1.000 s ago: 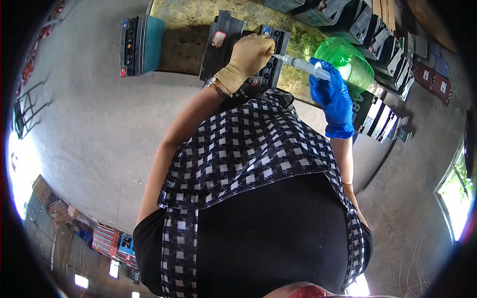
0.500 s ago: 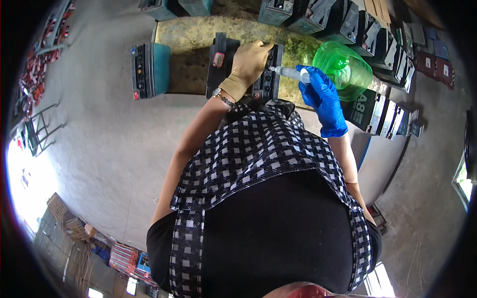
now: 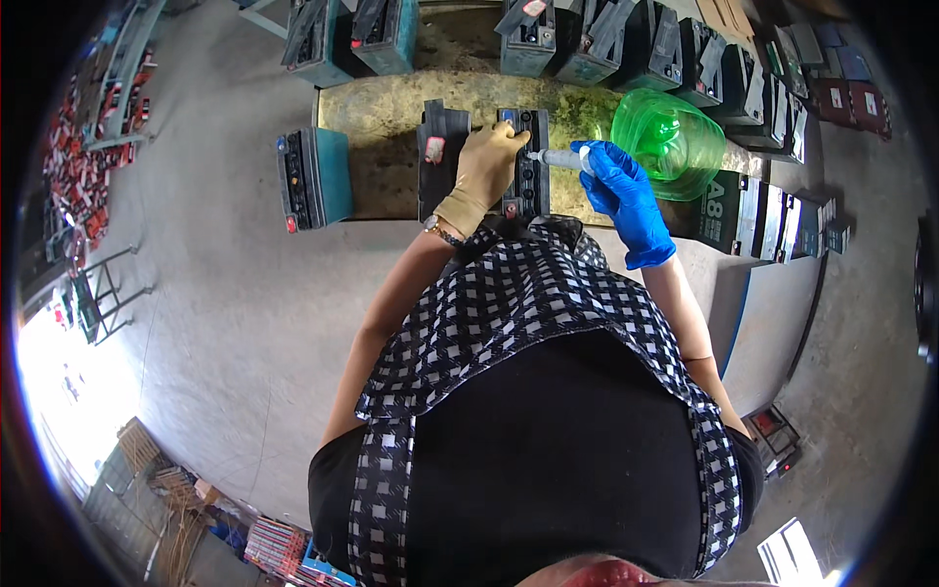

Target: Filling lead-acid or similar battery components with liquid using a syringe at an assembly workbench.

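My right hand (image 3: 626, 201), in a blue glove, is closed round a clear syringe (image 3: 558, 158). The syringe lies nearly level, its tip pointing left at the row of round filler holes on top of a dark battery (image 3: 529, 181). Whether the tip is inside a hole is too small to tell. My left hand (image 3: 486, 161), in a tan glove, rests over the left side of that battery. Its fingers are bent together near the far holes; anything between them is hidden. A dark strip-shaped cover (image 3: 445, 147) with a pale label sits left of this hand.
A transparent green tub (image 3: 675, 142) stands just right of the syringe on the stained yellow bench (image 3: 381, 98). Another teal-sided battery (image 3: 318, 176) is at the bench's left end. Several batteries (image 3: 597, 39) line the far side, and more (image 3: 753, 220) stand at the right.
The whole view has shifted, so the bench appears lower. My left fingers have come a little nearer to me along the battery top. The syringe stays at about the same holes.
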Action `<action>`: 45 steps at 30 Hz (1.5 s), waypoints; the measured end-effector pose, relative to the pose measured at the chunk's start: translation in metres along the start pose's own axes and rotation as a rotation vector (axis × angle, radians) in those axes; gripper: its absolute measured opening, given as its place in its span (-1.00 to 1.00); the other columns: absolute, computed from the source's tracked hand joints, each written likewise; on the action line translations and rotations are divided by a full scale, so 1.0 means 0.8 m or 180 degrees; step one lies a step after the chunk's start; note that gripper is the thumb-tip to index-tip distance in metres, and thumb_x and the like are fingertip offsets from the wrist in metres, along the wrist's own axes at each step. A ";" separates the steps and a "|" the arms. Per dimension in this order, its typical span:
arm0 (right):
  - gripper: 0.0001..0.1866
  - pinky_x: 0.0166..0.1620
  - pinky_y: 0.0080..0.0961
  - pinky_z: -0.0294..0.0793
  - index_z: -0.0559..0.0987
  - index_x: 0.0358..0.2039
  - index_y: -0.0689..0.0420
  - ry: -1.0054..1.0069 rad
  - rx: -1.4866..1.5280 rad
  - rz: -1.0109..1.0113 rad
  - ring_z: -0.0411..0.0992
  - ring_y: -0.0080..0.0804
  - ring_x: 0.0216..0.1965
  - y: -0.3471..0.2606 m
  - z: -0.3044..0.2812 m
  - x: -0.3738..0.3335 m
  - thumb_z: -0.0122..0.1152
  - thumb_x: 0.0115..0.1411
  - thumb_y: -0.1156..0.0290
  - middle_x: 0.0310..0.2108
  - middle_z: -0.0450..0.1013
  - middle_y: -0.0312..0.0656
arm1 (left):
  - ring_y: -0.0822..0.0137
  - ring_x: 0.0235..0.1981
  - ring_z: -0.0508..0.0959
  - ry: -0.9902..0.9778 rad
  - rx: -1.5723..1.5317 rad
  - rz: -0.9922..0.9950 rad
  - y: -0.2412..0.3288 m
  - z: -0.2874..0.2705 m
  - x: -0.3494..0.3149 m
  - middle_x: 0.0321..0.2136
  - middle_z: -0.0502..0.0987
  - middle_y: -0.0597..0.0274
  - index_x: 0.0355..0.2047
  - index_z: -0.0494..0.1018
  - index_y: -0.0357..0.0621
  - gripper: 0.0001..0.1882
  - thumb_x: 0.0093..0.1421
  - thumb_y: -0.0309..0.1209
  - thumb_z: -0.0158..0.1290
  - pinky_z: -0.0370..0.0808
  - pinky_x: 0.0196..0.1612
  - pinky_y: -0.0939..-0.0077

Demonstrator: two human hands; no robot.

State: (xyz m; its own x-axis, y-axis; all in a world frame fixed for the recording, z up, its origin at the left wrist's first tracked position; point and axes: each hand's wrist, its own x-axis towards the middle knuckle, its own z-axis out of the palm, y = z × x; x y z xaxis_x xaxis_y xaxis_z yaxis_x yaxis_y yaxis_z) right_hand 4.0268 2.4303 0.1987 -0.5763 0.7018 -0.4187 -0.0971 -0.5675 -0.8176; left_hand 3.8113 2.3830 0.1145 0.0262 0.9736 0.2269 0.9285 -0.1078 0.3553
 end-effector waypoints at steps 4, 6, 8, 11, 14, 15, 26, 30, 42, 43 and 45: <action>-0.67 -0.58 -0.77 -0.03 0.54 -0.02 0.16 0.0081 -0.0069 -0.0023 0.08 -0.79 -0.65 0.002 0.000 0.001 0.13 0.30 0.25 -0.56 0.31 -0.46 | 0.08 -0.35 0.53 0.0068 -0.0272 -0.0195 0.002 0.003 -0.002 -0.36 0.53 0.16 -0.14 0.60 0.03 -0.63 0.05 -0.57 0.01 0.49 -0.26 0.28; -0.68 -0.58 -0.77 -0.03 0.55 -0.03 0.16 0.0176 -0.0112 -0.0018 0.08 -0.79 -0.65 0.002 0.003 0.002 0.13 0.31 0.26 -0.57 0.30 -0.46 | 0.07 -0.34 0.52 0.0219 -0.0559 -0.0213 0.003 0.004 -0.009 -0.37 0.53 0.15 -0.15 0.60 0.00 -0.66 0.06 -0.57 0.03 0.48 -0.24 0.26; -0.69 -0.58 -0.77 -0.03 0.55 -0.03 0.15 0.0119 -0.0054 -0.0042 0.08 -0.79 -0.65 0.002 0.006 0.000 0.13 0.31 0.26 -0.57 0.29 -0.47 | 0.07 -0.33 0.52 0.0268 -0.0777 -0.0233 0.001 0.004 -0.016 -0.38 0.52 0.14 -0.17 0.60 -0.03 -0.68 0.06 -0.58 0.05 0.47 -0.23 0.26; -0.69 -0.57 -0.77 -0.03 0.55 -0.03 0.15 0.0250 0.0017 -0.0008 0.07 -0.80 -0.64 0.003 0.011 -0.003 0.13 0.31 0.26 -0.58 0.27 -0.49 | 0.06 -0.33 0.51 0.0239 -0.0994 -0.0233 -0.002 0.006 -0.020 -0.39 0.51 0.12 -0.20 0.60 -0.06 -0.71 0.07 -0.59 0.06 0.45 -0.23 0.26; -0.68 -0.57 -0.77 -0.02 0.54 -0.03 0.16 0.0413 0.0116 -0.0050 0.08 -0.80 -0.64 0.002 0.004 -0.016 0.13 0.31 0.25 -0.59 0.26 -0.50 | 0.06 -0.35 0.50 0.0213 -0.1024 -0.0188 -0.004 0.006 -0.022 -0.39 0.50 0.12 -0.23 0.61 -0.07 -0.76 0.09 -0.57 0.06 0.45 -0.25 0.29; -0.68 -0.57 -0.77 -0.02 0.54 -0.02 0.16 0.0429 0.0174 -0.0103 0.08 -0.80 -0.64 0.001 -0.001 -0.024 0.13 0.31 0.25 -0.59 0.25 -0.50 | 0.07 -0.35 0.50 0.0195 -0.0946 -0.0143 -0.004 0.006 -0.022 -0.39 0.50 0.12 -0.24 0.61 -0.07 -0.76 0.10 -0.57 0.06 0.45 -0.25 0.29; -0.65 -0.57 -0.75 0.08 0.51 -0.02 0.15 0.2076 0.0627 -0.0792 0.18 -0.72 -0.63 0.022 -0.121 -0.110 0.06 0.35 0.16 -0.56 0.33 -0.40 | 0.18 -0.28 0.47 -0.0879 0.0539 0.0573 0.029 -0.040 -0.004 -0.38 0.46 0.24 -0.21 0.60 -0.10 -0.71 0.04 -0.53 0.03 0.44 -0.23 0.31; -0.65 -0.59 -0.74 0.07 0.49 0.02 0.18 0.2512 0.0459 -0.1021 0.16 -0.72 -0.64 0.031 -0.167 -0.123 -0.01 0.39 0.20 -0.55 0.33 -0.37 | 0.16 -0.29 0.52 -0.0826 0.0113 0.0230 0.073 -0.053 0.036 -0.35 0.52 0.22 -0.13 0.56 -0.14 -0.71 0.11 -0.48 0.02 0.46 -0.20 0.28; -0.79 -0.48 -0.17 0.42 0.52 -0.22 0.10 0.2937 -0.2894 -0.1012 0.49 -0.03 -0.55 0.109 -0.221 -0.007 0.08 0.30 0.24 -0.56 0.49 0.05 | 0.19 -0.14 0.52 -0.3126 -0.6143 -0.3472 0.210 0.346 0.103 -0.18 0.56 0.08 -0.12 0.42 -0.09 -0.58 0.40 -0.02 -0.24 0.42 0.03 0.25; -0.81 -0.46 -0.11 0.43 0.52 -0.24 0.08 0.3002 -0.3095 -0.0794 0.49 0.04 -0.52 0.114 -0.225 -0.001 0.10 0.27 0.24 -0.55 0.49 0.07 | 0.13 -0.10 0.51 -0.3269 -0.6388 -0.3592 0.205 0.370 0.098 -0.15 0.56 0.04 -0.05 0.41 -0.12 -0.55 0.40 -0.04 -0.27 0.38 0.11 0.23; -0.83 -0.46 -0.07 0.43 0.52 -0.25 0.08 0.3080 -0.2979 -0.0795 0.50 0.07 -0.50 0.119 -0.233 0.006 0.13 0.24 0.27 -0.55 0.50 0.06 | 0.07 0.01 0.49 -0.3588 -0.6606 -0.3471 0.203 0.393 0.097 -0.07 0.55 0.00 0.08 0.37 -0.21 -0.50 0.41 -0.09 -0.29 0.29 0.24 0.25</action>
State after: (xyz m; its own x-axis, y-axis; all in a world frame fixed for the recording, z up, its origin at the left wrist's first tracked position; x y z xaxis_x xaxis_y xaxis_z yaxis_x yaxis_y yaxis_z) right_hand 4.1661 2.4597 0.0452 0.2049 0.9787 -0.0125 0.6886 -0.1533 -0.7087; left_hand 4.0809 2.5047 -0.0955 0.7173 0.4402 -0.5402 -0.4770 0.8753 0.0799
